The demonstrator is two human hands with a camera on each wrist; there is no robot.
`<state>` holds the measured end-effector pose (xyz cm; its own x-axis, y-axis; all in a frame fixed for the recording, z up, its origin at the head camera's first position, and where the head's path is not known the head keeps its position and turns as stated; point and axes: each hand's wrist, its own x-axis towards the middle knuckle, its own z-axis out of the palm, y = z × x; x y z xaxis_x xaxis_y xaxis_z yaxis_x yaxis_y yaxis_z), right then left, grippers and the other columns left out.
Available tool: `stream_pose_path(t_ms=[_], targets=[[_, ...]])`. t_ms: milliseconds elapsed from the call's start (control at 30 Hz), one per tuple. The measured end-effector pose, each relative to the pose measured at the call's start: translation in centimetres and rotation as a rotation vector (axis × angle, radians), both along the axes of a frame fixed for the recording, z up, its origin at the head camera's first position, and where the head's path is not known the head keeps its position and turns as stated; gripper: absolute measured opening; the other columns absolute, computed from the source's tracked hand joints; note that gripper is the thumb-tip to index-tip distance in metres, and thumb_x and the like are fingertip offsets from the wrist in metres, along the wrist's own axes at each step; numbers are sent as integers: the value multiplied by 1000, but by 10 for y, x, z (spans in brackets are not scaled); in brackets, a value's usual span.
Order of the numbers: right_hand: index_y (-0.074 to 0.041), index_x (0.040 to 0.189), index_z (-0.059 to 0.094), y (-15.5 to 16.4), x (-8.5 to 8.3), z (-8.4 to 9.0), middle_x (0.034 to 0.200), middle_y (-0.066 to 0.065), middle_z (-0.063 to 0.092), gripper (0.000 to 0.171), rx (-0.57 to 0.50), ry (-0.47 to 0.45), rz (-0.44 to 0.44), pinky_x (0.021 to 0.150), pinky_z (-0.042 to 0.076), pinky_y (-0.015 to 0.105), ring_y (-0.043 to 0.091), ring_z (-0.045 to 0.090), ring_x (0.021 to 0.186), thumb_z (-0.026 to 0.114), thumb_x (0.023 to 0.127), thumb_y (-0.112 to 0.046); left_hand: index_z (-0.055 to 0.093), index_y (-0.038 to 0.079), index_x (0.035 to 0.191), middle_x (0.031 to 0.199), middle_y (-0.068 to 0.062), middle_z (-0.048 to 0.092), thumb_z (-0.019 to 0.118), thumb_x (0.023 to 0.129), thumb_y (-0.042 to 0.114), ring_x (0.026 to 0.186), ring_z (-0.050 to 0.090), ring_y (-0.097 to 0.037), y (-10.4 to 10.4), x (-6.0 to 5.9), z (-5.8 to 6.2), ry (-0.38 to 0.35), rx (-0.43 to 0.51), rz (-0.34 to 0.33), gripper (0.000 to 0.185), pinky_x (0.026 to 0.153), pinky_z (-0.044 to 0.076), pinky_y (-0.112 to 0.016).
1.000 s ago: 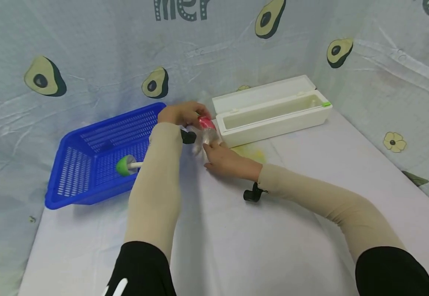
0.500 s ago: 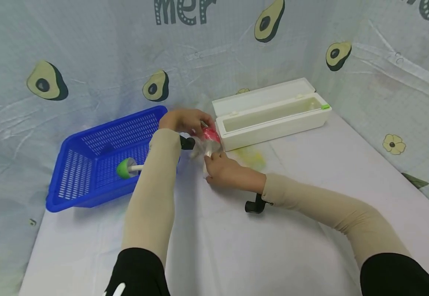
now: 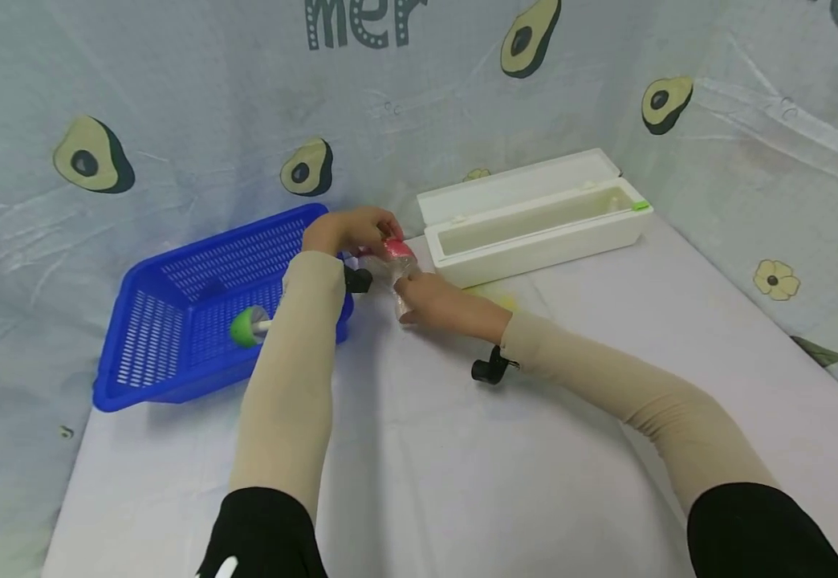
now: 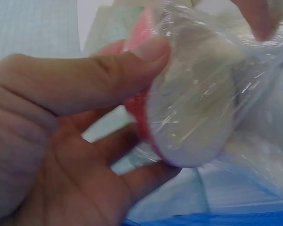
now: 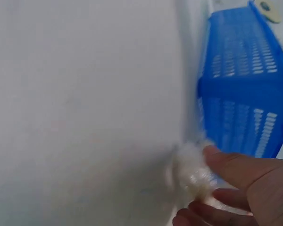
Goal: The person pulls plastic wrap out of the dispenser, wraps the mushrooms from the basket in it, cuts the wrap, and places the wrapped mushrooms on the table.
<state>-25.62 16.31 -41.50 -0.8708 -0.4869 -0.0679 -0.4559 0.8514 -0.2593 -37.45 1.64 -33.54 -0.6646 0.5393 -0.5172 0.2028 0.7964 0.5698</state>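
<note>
Between my two hands is a mushroom-shaped thing with a red cap (image 3: 399, 249) and a flat white underside (image 4: 193, 113), inside a clear plastic bag (image 5: 193, 174). My left hand (image 3: 350, 231) holds the cap end; in the left wrist view its thumb lies over the cap's edge and its fingers are behind. Lower down, my right hand (image 3: 444, 305) pinches the bagged narrow end between thumb and fingers, which hide part of it. Loose plastic bunches out beside the cap toward the basket.
A blue basket (image 3: 181, 387) stands on the left, holding a similar green-capped thing (image 3: 244, 327) with a white stem. Behind my right hand lies a long white box (image 3: 549, 255) with its lid (image 3: 520, 185) open. A patterned sheet (image 3: 209, 80) hangs behind the white-covered table (image 3: 506, 482).
Both hands, with the red-capped thing, first came slightly nearer to me, then went back up and a little left. The basket and the box stayed put.
</note>
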Motion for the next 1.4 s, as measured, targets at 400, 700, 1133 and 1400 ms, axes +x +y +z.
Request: stream_pose_path(t_ms=[400, 700, 1133, 1400], targets=[[-1, 129, 52, 11, -2, -8, 104, 15, 66, 46, -132, 11, 86, 82, 54, 39, 29, 66, 92, 74, 95, -23, 55, 6, 139, 145, -15, 51, 64, 97, 7, 128, 47, -32, 9, 16, 15, 210, -187, -158, 43, 112, 40, -50], [-1, 122, 65, 73, 15, 18, 122, 13, 62, 26, -164, 140, 421, 96, 52, 42, 29, 61, 113, 67, 97, -7, 61, -1, 131, 134, -19, 62, 63, 99, 6, 127, 56, -34, 13, 47, 16, 618, -77, -232, 33, 108, 45, -45], [-1, 116, 71, 226, -5, 97, 111, 13, 69, 25, -12, 242, 283, 80, 56, 45, 30, 67, 100, 70, 92, 3, 60, 0, 134, 134, -15, 64, 60, 103, 13, 127, 58, -30, 43, 82, 12, 578, 58, -397, 33, 107, 46, -40], [4, 133, 63, 277, -32, 107, 129, 22, 65, 38, 141, -176, 72, 96, 51, 53, 39, 62, 115, 64, 102, -17, 44, -1, 148, 148, -16, 51, 54, 107, 21, 136, 49, -29, 84, 77, 10, 466, 1, -439, 47, 112, 40, -37]])
